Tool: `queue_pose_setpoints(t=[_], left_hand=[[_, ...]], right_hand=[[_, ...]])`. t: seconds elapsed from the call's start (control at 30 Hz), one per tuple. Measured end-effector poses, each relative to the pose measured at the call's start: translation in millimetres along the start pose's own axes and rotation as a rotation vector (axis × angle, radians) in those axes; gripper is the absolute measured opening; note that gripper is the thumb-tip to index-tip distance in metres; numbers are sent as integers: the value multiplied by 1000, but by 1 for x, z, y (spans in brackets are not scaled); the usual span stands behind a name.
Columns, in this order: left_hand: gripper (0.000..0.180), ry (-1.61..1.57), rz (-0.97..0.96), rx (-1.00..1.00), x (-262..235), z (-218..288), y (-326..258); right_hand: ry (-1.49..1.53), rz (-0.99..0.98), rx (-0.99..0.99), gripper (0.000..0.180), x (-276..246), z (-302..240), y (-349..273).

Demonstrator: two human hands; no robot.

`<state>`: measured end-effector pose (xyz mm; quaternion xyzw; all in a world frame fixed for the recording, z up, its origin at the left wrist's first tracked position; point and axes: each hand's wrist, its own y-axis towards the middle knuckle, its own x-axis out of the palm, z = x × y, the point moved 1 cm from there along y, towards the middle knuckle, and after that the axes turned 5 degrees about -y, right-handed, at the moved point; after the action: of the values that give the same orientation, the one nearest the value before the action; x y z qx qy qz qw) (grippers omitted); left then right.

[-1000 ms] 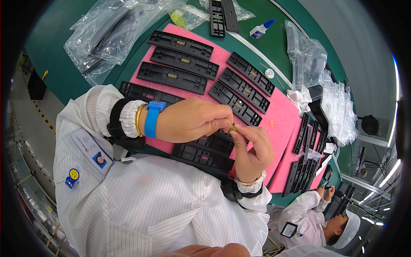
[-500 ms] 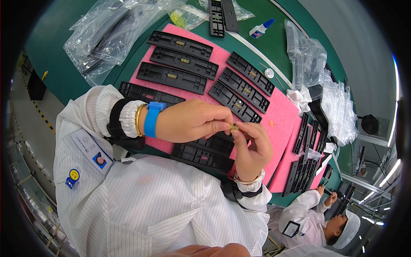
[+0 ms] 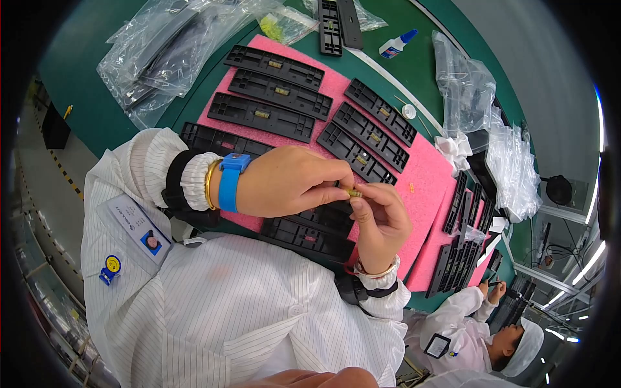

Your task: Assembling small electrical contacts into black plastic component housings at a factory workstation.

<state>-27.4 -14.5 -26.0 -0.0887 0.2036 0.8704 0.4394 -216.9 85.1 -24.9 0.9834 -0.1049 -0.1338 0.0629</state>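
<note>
Yellow-green and tiny, a small cylinder (image 3: 353,193) is pinched between two bare hands, held above a pink foam sheet (image 3: 427,187). The left hand (image 3: 291,184), with a blue strap (image 3: 228,182) around its wrist, grips one end between thumb and forefinger; the right hand (image 3: 383,220) appears to grasp the other end the same way, its remaining fingers loosely curled. The cylinder is mostly covered by fingertips, so its finer markings cannot be made out. A light, even pinch at the ends would probably serve best, since so small a piece could easily slip; staying low over the foam would soften a drop. Just beyond the right hand, a little yellow scrap (image 3: 411,187) lies on the foam. Black slotted bars (image 3: 284,121) lie in two groups past the hands, several with a similar yellow-green insert (image 3: 261,114) at the middle. Farther out on the green table (image 3: 77,84) are a blue-capped bottle (image 3: 396,45) and clear plastic bags (image 3: 462,84). At lower right, a co-worker (image 3: 459,323) in white handles something dark.
</note>
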Motion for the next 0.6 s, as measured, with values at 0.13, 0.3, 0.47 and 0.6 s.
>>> queue_pose_setpoints(t=[0.13, 0.3, 0.47, 0.6], left_hand=[[15, 26, -10, 0, 0, 1, 0], [14, -14, -51, -23, 0, -1, 0], [17, -107, -90, -77, 0, -2, 0], [18, -128, -98, -69, 0, -2, -1]], right_hand=[[33, -24, 22, 19, -1, 1, -1], [92, -36, 58, 19, -1, 1, 0], [110, -47, 57, 19, -1, 4, 0], [104, -51, 58, 19, -1, 3, 1]])
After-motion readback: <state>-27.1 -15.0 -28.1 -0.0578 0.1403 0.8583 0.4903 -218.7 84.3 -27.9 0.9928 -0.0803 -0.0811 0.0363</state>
